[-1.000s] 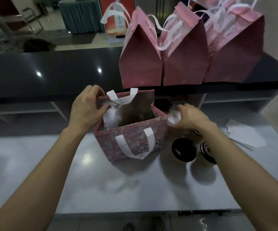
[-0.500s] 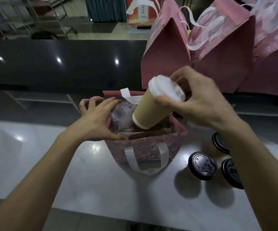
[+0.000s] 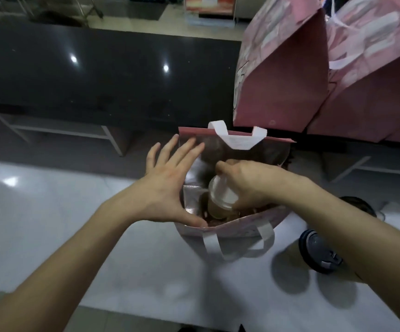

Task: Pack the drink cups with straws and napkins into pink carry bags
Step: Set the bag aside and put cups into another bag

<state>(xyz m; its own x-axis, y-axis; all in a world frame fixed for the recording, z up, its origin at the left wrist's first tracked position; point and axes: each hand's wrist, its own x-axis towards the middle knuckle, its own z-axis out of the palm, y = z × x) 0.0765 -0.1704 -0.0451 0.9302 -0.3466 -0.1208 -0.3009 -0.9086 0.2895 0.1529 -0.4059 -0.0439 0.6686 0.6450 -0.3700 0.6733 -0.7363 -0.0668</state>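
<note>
R hand (image 3: 254, 185): fingers curled round the rim of a tan paper drink cup w/ white plastic lid (image 3: 223, 195), gripping at lid level from the right and far side. Cup is inside the open pink carry bag w/ white strap handles (image 3: 237, 230), at its near-left part. Long axis approx. upright but tilted: lid end leans toward me and slightly left, base points down into the bag. Base hidden by the near bag wall; cannot tell if it touches the bottom.

L hand (image 3: 168, 188): flat, fingers straight and spread, pointing away from me. Palm lies against the left side of the bag, thumb along the near-left rim corner, fingertips reaching the bag's far-left corner. Not curled round anything.

Bag stands on a pale glossy worktop (image 3: 98, 236), mouth up, far wall upright w/ one handle folded inward, near handle hanging outside toward me. Lining inside looks silvery.

Right of bag, partly under my R forearm: paper cup w/ dark lid (image 3: 318, 255), upright on the worktop, near the bag but not touching. A second dark lid (image 3: 357, 204) shows beyond the forearm, mostly hidden.

Behind: black polished raised counter (image 3: 98, 75). On its right end two closed pink paper bags w/ folded tops (image 3: 287, 75), side by side, touching.
</note>
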